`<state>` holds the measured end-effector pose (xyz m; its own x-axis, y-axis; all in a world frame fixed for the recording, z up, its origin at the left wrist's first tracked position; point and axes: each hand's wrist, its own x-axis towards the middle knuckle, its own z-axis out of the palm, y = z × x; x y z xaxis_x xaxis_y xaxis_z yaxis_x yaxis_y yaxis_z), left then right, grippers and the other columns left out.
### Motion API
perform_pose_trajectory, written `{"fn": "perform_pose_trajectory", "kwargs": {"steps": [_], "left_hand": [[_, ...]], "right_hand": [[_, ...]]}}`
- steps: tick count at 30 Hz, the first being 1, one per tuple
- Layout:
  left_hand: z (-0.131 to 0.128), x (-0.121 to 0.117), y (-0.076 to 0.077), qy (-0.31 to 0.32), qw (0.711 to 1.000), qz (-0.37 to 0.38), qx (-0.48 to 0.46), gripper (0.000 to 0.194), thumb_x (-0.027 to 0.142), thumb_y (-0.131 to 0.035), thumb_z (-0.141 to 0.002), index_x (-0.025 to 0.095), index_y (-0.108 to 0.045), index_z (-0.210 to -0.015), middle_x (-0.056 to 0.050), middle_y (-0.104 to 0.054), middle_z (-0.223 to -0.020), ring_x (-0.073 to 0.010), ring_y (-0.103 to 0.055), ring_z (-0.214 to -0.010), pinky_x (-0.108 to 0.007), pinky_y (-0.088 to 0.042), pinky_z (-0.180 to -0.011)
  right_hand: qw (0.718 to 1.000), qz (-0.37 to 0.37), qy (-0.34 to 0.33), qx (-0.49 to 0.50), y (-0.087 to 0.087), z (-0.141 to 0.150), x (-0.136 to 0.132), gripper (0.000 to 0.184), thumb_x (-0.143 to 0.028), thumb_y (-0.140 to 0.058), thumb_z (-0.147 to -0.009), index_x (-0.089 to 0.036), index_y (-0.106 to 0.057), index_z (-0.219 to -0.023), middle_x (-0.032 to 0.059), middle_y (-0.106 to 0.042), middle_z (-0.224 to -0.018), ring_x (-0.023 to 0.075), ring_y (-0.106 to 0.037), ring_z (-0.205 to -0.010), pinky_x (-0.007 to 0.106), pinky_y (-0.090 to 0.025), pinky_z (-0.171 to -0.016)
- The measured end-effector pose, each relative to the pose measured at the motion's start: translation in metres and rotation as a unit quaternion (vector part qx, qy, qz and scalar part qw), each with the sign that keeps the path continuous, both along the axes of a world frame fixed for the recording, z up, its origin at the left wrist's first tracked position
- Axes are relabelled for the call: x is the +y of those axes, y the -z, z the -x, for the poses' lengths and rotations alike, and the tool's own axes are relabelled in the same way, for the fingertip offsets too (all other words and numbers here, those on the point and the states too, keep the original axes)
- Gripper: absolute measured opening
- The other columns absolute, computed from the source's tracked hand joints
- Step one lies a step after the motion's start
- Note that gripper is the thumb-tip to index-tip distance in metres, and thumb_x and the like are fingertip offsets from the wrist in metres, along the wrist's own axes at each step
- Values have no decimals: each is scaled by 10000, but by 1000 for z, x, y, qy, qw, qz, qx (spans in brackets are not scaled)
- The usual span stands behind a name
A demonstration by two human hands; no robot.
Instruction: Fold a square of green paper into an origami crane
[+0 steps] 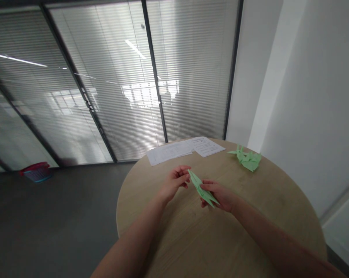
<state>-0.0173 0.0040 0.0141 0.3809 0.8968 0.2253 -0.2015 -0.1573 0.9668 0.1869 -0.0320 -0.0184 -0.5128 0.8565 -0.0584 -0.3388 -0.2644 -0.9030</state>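
Observation:
A folded piece of green origami paper point(198, 184), long and narrow with pointed ends, is held at a slant above the round table. My right hand point(219, 195) grips its middle and lower part, thumb on top and fingers behind; two separate points stick out at the lower end. At the upper tip is my left hand point(177, 180), its thumb and curled fingers closed around that end. The exact contact at the tip is too small to see clearly.
Several folded green paper pieces point(249, 159) lie clustered at the table's right back. Printed white sheets point(174, 151) lie along the far edge of the round wooden table point(188, 247). Beyond stands a glass partition with blinds point(197, 77); a red-and-blue basket point(38, 172) is on the floor left.

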Motion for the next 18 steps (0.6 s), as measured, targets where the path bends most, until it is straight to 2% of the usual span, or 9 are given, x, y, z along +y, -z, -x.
{"fn": "perform_pose_trajectory", "kwargs": {"steps": [8,14,18], "left_hand": [[-1,-2,-1,5,1000,8,-12,391,346,-819,-736,193,-674,-1065,12,-593,-769,-107,-553,-654,-208,-453,-536],[-2,-2,0,28,1000,0,-7,451,324,-810,-749,206,-645,-1152,9,-593,-810,-105,-558,-671,-203,-463,-544],[-3,-2,1,41,999,-5,-4,576,289,-824,-723,229,-591,-1247,1,-610,-855,-112,-575,-698,-192,-460,-545]], "right_hand": [[1000,9,-5,12,1,0,1,294,-346,-736,-779,-152,-604,-955,-16,-599,-663,131,-592,-522,300,-582,-546],[1000,9,-16,16,2,1,1,293,-357,-736,-791,-151,-615,-961,-15,-602,-669,128,-587,-516,303,-577,-547],[1000,9,-1,23,2,2,-1,277,-364,-744,-795,-159,-627,-941,-15,-600,-678,124,-577,-526,292,-570,-546]]}}
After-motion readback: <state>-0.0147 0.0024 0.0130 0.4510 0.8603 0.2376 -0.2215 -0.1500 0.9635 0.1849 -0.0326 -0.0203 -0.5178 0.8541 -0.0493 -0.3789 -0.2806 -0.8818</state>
